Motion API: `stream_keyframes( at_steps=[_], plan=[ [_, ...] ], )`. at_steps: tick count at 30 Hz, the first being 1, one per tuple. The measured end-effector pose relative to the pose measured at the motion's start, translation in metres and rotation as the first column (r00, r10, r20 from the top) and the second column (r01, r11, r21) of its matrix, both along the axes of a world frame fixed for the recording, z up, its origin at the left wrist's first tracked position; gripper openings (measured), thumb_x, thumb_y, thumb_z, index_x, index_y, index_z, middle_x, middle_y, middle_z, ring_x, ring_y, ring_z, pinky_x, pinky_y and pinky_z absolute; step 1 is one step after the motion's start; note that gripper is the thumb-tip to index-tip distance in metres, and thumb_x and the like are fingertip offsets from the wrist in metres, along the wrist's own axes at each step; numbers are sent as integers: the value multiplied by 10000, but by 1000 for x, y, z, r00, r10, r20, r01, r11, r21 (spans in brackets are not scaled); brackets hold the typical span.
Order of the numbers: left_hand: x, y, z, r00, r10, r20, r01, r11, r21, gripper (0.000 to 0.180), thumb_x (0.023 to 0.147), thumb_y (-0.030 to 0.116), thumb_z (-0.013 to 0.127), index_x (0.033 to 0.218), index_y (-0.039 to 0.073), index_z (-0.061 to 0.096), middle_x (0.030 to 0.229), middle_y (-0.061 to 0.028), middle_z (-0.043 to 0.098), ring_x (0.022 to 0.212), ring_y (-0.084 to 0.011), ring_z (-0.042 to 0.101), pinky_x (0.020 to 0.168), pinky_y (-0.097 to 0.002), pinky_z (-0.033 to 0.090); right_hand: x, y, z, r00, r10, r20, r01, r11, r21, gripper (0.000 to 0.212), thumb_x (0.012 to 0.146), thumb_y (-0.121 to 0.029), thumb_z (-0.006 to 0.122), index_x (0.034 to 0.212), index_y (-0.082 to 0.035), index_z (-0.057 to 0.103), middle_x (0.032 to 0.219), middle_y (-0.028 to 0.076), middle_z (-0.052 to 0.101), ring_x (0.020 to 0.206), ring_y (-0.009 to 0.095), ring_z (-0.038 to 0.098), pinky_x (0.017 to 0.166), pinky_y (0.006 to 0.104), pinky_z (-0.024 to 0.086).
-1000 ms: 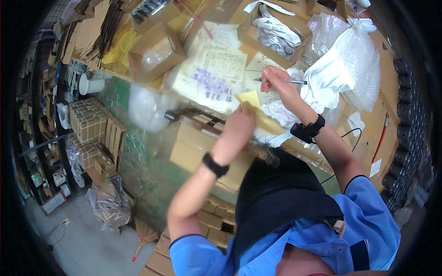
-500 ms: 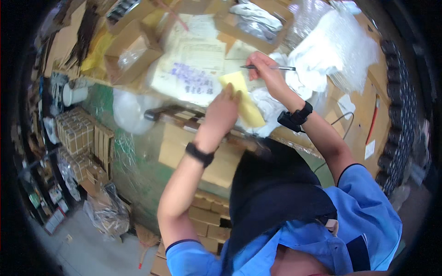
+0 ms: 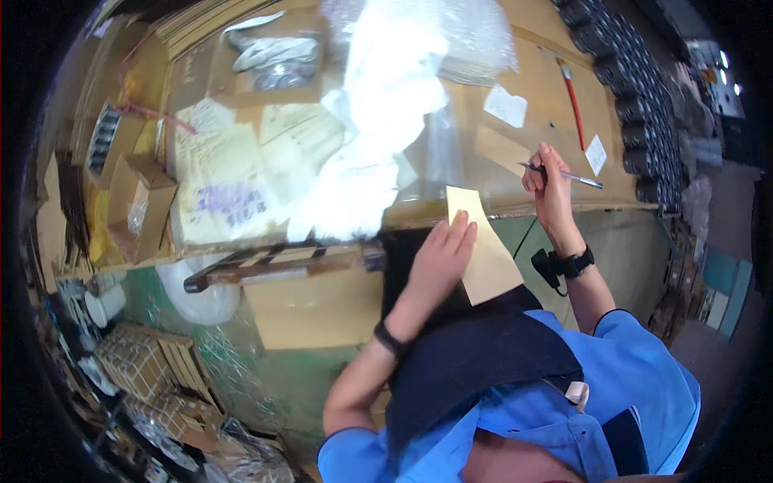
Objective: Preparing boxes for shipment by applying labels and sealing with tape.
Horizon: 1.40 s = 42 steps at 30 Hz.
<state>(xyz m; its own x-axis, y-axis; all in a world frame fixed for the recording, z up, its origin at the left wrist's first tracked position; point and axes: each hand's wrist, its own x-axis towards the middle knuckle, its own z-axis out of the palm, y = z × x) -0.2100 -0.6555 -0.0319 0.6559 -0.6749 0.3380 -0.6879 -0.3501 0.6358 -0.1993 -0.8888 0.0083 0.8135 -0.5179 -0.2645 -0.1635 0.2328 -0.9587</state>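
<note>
One pale yellow paper slip [image 3: 493, 253] hangs over the person's black apron [image 3: 475, 362], its upper end overlapping the near edge of the worktop [image 3: 543, 113] in view. The left hand [image 3: 441, 258] grips the slip along its left side, fingers [image 3: 460, 228] close together and flat over its face; the thumb is hidden. To the right of the slip, well apart from it, the right hand [image 3: 550, 189] pinches a pen [image 3: 581, 179] between bent fingers above the worktop's near right part. Beyond it lie a red-handled brush [image 3: 573, 105] and a white paper scrap [image 3: 506, 106]. White cloth [image 3: 382, 121] spreads from the worktop's near edge towards the far edge, beside printed sheets [image 3: 217, 181]. Black cylindrical parts [image 3: 636, 121] line the right edge; a small open carton [image 3: 157, 213] stands at the near left corner.
</note>
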Motion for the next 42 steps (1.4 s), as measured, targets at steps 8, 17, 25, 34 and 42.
stream_keyframes(
  at_steps=[8, 17, 25, 34, 42],
  plan=[
    [-2, -73, -52, 987, -100, 123, 80, 984, 158, 435, 784, 89, 499, 1217, 68, 539, 1333, -178, 439, 1251, -374, 385, 1041, -530, 289, -41, -13, -23, 977, -146, -156, 130, 986, -107, 305, 936, -309, 534, 716, -100, 497, 529, -50, 384, 442, 38, 352, 413, 202, 256],
    [-11, -107, -78, 973, -112, 203, 39, 943, 331, 495, 796, 126, 496, 1290, 103, 486, 1346, -186, 416, 1218, -332, 432, 1031, -478, 324, -8, -36, -104, 976, 211, -51, -217, 961, -171, 317, 884, -206, 635, 646, -89, 460, 562, -72, 397, 537, 9, 335, 471, 205, 271],
    [-16, -115, -97, 983, -54, 177, 4, 962, 274, 462, 734, 108, 552, 1185, 201, 596, 1263, -148, 491, 1173, -298, 466, 934, -443, 392, -5, -35, -121, 974, 222, -47, -224, 911, -346, 360, 858, -209, 658, 635, -37, 433, 542, -35, 393, 550, 40, 323, 471, 237, 281],
    [-17, -115, -100, 962, -32, 270, -39, 966, 255, 445, 724, 127, 574, 1158, 220, 610, 1238, -139, 512, 1150, -291, 483, 920, -425, 401, -8, -32, -132, 984, 174, -37, -168, 844, -509, 335, 829, -225, 673, 655, -24, 469, 529, 33, 425, 513, 81, 357, 461, 264, 332],
    [-16, -116, -98, 971, -39, 235, -12, 977, 213, 495, 690, 75, 577, 1175, 174, 585, 1236, -166, 498, 1162, -306, 473, 962, -445, 389, -8, -33, -128, 980, 187, -61, -190, 824, -534, 297, 855, -176, 630, 665, -17, 468, 522, 26, 416, 507, 73, 345, 452, 268, 317]
  ],
)
